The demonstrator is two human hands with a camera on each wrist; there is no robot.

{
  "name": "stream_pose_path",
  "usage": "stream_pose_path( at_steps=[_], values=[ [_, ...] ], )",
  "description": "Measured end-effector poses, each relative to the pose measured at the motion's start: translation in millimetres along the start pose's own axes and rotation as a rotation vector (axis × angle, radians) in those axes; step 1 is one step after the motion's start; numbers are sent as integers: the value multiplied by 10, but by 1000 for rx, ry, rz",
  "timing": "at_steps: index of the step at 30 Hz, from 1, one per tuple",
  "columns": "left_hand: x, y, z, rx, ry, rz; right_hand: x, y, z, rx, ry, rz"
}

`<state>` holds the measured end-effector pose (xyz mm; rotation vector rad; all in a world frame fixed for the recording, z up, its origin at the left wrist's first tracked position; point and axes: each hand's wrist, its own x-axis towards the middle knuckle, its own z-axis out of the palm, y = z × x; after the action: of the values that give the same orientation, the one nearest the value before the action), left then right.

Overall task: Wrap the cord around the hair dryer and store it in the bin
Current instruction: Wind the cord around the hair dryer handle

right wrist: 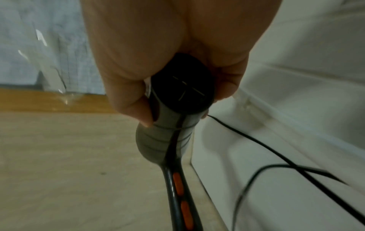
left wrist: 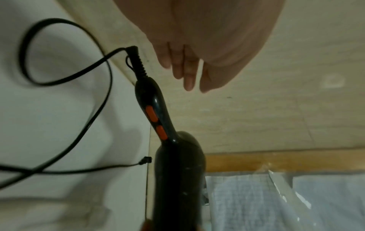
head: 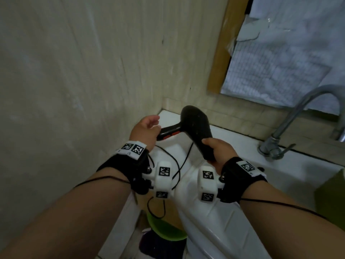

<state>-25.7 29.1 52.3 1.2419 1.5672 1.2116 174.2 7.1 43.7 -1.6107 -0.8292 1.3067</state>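
Observation:
A black hair dryer (head: 194, 124) with orange buttons is held in the air in front of the wall corner. My right hand (head: 217, 151) grips its nozzle end; in the right wrist view the fingers of that right hand (right wrist: 158, 46) wrap the barrel of the dryer (right wrist: 168, 137). My left hand (head: 146, 128) hovers beside the handle's end. In the left wrist view the left hand's fingers (left wrist: 187, 73) are relaxed and apart from the dryer's handle (left wrist: 152, 100). The black cord (head: 178, 165) hangs loose from the handle in loops (left wrist: 53, 20), trailing over the white surface (right wrist: 256, 143). A green bin (head: 164, 230) stands low on the floor.
A white ceramic fixture (head: 214, 221) sits under my hands beside a white counter (head: 242, 144). A metal faucet (head: 298, 116) rises at the right, with a wood-framed window (head: 220, 53) behind it. A beige wall (head: 74, 71) closes the left side.

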Motion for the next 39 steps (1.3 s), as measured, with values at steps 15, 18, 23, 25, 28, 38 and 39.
stream_pose_path(
  at_steps=[15, 18, 23, 25, 28, 38, 39],
  values=[
    [-353, 335, 9, 322, -214, -27, -297, -440, -562, 484, -134, -48],
    [-474, 449, 100, 110, -164, -40, -355, -355, -508, 285, -122, 27],
    [-682, 761, 192, -183, -117, -5, -532, -195, -392, -194, -289, 5],
    [-752, 885, 207, -230, -101, 38, -579, -154, -341, -189, -370, -25],
    [-828, 998, 195, -261, -72, 63, -628, -116, -244, -352, -464, -68],
    [-754, 911, -26, -118, 77, 98, -462, -261, -311, -391, -50, -288],
    [-748, 877, -29, -100, 81, 100, -443, -316, -347, -350, 2, -314]
  ],
)
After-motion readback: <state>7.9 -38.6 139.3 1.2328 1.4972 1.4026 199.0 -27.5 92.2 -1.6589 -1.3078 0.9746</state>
